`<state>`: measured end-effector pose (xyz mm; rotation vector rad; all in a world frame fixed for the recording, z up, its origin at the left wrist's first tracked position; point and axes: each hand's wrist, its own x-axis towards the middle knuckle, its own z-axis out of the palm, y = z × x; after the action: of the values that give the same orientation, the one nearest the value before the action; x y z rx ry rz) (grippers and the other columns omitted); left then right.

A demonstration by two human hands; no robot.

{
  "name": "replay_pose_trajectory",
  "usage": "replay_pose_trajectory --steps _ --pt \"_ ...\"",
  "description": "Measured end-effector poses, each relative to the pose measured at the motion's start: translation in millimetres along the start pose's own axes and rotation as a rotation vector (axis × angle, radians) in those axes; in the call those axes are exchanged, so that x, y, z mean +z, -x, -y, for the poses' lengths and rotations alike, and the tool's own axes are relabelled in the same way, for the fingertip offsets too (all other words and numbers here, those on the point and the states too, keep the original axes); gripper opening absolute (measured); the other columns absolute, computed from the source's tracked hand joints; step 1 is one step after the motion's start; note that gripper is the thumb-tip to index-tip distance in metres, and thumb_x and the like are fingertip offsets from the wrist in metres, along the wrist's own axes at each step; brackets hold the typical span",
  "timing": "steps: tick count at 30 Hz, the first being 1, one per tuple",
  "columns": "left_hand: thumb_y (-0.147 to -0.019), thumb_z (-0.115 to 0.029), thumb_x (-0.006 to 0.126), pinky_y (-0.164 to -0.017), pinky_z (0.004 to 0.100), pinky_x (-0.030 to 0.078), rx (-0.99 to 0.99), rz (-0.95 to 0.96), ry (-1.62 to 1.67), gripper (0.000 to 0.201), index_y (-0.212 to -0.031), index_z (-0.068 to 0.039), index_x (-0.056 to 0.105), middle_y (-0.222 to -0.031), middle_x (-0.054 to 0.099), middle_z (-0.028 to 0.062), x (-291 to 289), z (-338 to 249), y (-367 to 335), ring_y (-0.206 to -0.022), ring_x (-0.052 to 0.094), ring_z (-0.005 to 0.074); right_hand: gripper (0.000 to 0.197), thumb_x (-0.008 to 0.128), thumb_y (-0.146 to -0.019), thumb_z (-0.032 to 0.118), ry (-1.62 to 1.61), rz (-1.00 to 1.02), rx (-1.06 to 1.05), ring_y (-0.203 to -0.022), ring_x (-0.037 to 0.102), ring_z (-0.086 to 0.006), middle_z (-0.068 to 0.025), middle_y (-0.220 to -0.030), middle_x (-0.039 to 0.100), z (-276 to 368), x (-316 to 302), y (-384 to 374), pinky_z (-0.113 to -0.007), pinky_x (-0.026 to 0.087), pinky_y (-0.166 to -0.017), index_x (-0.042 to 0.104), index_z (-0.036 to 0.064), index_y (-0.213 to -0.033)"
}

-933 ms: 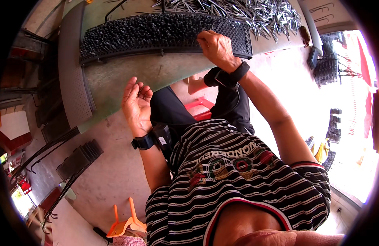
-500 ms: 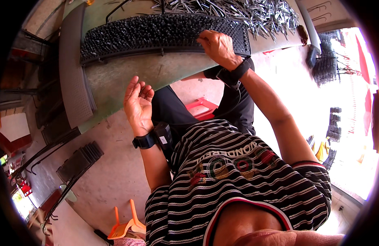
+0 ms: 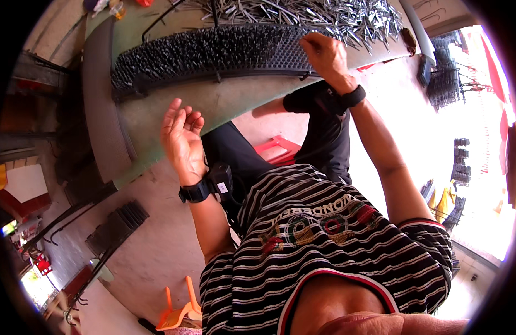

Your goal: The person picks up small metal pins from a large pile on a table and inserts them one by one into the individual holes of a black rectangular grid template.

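Note:
A long black perforated rack (image 3: 291,56) lies along the near edge of the green-topped table. Thin dark metal pieces (image 3: 185,53) stand upright in most of its holes, while bare holes show toward its right end. Over that right end is my right hand (image 3: 329,60), its fingers drawn together in a pinch; whatever may be between them is hidden. My left hand (image 3: 182,139) is held palm up off the near table edge, fingers loosely bent and apart, holding nothing. Behind the rack spreads a heap of loose, shiny metal strips (image 3: 325,17).
Grey perforated sheets (image 3: 102,111) lie at the table's left end. A thin black rod frame (image 3: 216,14) rises behind the rack. Below the table are a red stool (image 3: 277,149) and my legs. An orange chair (image 3: 182,315) stands lower left, dark stacked racks (image 3: 117,226) beyond it.
My right hand has moved right along the rack to its end, fingers still together. My left hand has shifted slightly left and stays open. The view has tilted a little.

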<state>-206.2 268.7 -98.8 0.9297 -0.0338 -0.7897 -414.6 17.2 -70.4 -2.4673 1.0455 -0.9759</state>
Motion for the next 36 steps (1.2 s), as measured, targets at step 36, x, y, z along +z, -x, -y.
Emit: replay_pose_trajectory --steps 36 --pt "-0.083 -0.005 0.055 -0.06 0.0379 0.055 -0.343 0.369 -0.501 0.018 -0.099 -0.002 0.048 -0.079 0.056 0.0105 330.0 110.7 -177.9 -0.072 0.062 0.0251 0.044 0.062 -0.072 0.032 0.453 0.288 0.168 -0.094 0.05 -0.0356 -0.0252 -0.095 0.056 -174.4 -1.0 -171.7 -0.04 0.041 -0.083 0.062 -0.0089 -0.088"
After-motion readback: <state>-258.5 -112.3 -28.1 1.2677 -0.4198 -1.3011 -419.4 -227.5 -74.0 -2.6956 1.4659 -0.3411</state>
